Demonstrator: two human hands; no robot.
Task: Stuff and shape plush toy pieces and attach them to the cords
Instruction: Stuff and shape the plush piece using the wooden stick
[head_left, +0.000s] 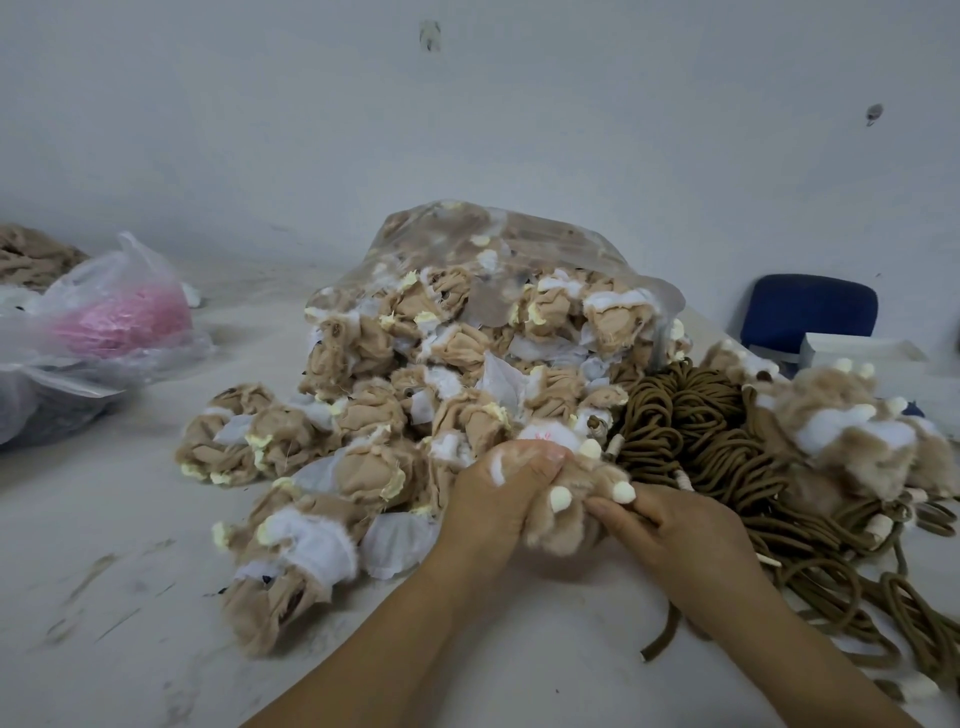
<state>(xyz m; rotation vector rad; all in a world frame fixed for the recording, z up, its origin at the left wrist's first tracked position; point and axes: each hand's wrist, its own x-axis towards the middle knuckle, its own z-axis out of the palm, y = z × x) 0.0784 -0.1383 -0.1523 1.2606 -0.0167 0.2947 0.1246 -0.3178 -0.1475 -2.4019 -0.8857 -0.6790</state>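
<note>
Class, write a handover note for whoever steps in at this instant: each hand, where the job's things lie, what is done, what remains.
Left hand grips the plush piece from its left side.
Right hand pinches the same piece from the right.
Unshaped pieces spill from the clear bag onto the table.
Brown cords lie right of that pile, with fluffy pieces on them further right.
Done: seemingly those few fluffy pieces.
Left: finish the held one, attach it to a cord, then work through the pile.

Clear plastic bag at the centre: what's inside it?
Tan plush pieces with white and yellow patches fill the bag, spilling onto the table. Whatever lies deeper is covered.
</note>
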